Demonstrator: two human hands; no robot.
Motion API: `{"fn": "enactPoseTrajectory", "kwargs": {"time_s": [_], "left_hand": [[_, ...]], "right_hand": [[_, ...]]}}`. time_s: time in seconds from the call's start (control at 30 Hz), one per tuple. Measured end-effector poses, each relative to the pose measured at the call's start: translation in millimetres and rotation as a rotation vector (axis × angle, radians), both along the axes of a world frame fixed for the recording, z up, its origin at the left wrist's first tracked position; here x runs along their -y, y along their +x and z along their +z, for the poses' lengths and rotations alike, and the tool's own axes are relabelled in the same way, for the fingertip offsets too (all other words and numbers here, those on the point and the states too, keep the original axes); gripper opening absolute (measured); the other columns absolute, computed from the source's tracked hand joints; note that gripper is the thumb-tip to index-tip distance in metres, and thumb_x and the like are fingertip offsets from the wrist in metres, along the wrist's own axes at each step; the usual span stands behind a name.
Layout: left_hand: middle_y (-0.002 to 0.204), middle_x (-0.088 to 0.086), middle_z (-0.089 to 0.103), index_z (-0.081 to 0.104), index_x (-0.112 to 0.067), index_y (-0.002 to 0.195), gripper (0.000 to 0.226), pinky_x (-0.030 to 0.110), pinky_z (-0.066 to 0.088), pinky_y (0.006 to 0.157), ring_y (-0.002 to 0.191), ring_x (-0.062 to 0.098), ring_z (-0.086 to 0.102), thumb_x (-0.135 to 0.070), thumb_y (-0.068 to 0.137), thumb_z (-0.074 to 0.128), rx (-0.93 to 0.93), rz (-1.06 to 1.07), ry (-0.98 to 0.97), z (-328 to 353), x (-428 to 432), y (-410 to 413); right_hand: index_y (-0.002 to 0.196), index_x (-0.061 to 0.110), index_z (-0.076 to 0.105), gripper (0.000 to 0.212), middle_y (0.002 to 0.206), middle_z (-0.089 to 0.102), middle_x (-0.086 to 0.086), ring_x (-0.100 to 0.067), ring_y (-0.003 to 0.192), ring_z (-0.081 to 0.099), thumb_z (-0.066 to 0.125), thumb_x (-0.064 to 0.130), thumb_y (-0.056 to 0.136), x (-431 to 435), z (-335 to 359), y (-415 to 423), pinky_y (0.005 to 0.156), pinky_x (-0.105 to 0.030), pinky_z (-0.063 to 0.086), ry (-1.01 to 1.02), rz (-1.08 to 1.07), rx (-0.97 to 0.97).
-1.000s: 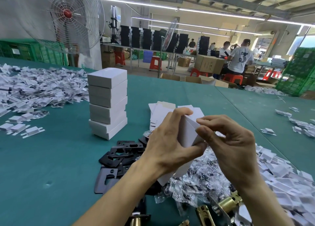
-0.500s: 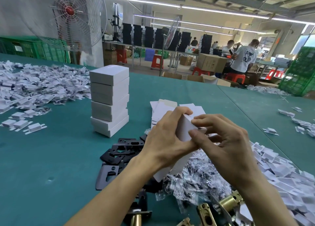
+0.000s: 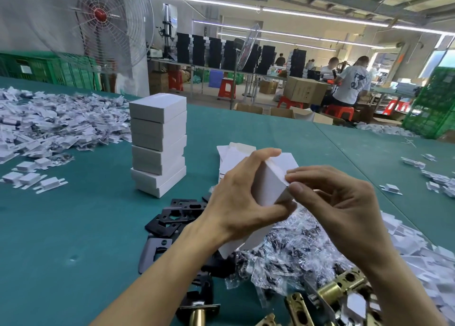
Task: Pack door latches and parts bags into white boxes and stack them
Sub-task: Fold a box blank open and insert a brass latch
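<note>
The left hand (image 3: pixel 236 202) is clamped round a white box (image 3: pixel 268 185). Its thumb lies across the near lower face and its fingertips hook over the top edge, with the forearm rising from seven o'clock. The right hand (image 3: pixel 344 207) comes in from five o'clock with its fingers curled. Its thumb and forefinger are closed on the box's right-hand corner, and the other fingers are tucked loosely beneath. The box is held tilted above the green table (image 3: pixel 73 227), near the middle of the view.

At ten o'clock from the box stands a stack of white boxes (image 3: pixel 157 148), slightly uneven. Just behind the hands, at twelve o'clock, lie flat box blanks (image 3: pixel 231 155). Black plates (image 3: pixel 172 217) lie at eight o'clock. Clear parts bags (image 3: pixel 290 249) are heaped under the hands at six o'clock, and brass latches (image 3: pixel 339 288) lie near the bottom edge at five o'clock.
</note>
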State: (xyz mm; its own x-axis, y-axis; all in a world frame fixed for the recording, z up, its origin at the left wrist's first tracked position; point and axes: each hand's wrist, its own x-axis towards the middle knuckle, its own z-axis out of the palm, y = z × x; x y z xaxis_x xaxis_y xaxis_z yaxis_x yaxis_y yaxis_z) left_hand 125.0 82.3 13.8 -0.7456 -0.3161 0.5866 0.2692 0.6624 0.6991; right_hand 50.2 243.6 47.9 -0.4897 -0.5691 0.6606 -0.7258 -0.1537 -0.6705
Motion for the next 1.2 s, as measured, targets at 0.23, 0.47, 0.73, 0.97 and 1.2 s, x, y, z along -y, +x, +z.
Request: {"fn": "enactPoseTrajectory", "kwargs": {"time_s": [0.23,0.47,0.73,0.97,1.2], "left_hand": [[0.111,-0.015,0.062,0.048,-0.043,0.115,0.057,0.04,0.054,0.073,0.093,0.01,0.06,-0.07,0.066,0.059,0.048,0.142,-0.091,7.1,-4.7,5.0],[0.135,-0.002,0.051,0.051,-0.028,0.134,0.074,0.037,0.046,0.1,0.125,0.015,0.045,-0.043,0.07,0.085,-0.071,0.102,-0.217,0.5,-7.3,0.6],[0.099,0.01,0.072,0.058,-0.016,0.121,0.084,0.031,0.056,0.062,0.077,0.019,0.071,-0.082,0.068,0.052,0.364,-0.244,0.986,24.6,2.5,3.6],[0.104,0.009,0.068,0.08,-0.014,0.098,0.063,0.053,0.051,0.09,0.089,0.028,0.068,-0.069,0.072,0.066,0.21,-0.587,1.3,24.1,12.2,6.5],[0.103,-0.005,0.063,0.044,-0.046,0.118,0.088,0.046,0.059,0.076,0.084,0.015,0.064,-0.042,0.041,0.087,0.027,-0.004,0.995,10.0,19.0,-1.6]], "right_hand": [[0.097,0.035,0.075,0.017,0.099,0.073,0.015,-0.004,0.084,0.071,0.069,0.04,0.081,3.7,0.0,7.8,0.068,-0.019,0.057,0.097,-0.067,-0.017],[0.102,0.039,0.061,0.03,0.087,0.073,0.001,-0.014,0.073,0.072,0.075,0.02,0.084,3.6,-6.9,-1.7,0.07,-0.045,0.061,0.17,-0.173,0.164],[0.135,0.025,0.051,0.055,0.118,0.062,0.006,-0.005,0.108,0.065,0.072,0.025,0.084,9.6,-5.5,4.0,0.088,-0.023,0.057,-0.125,-0.279,-0.189],[0.122,0.021,0.066,0.047,0.116,0.064,0.003,-0.014,0.112,0.063,0.081,0.01,0.079,14.6,-16.6,8.1,0.088,-0.039,0.057,0.201,-0.138,-0.379],[0.116,0.038,0.063,0.029,0.1,0.065,0.019,0.008,0.086,0.06,0.068,0.043,0.088,4.7,-21.8,-4.7,0.082,-0.021,0.054,0.873,-0.136,-0.201]]}}
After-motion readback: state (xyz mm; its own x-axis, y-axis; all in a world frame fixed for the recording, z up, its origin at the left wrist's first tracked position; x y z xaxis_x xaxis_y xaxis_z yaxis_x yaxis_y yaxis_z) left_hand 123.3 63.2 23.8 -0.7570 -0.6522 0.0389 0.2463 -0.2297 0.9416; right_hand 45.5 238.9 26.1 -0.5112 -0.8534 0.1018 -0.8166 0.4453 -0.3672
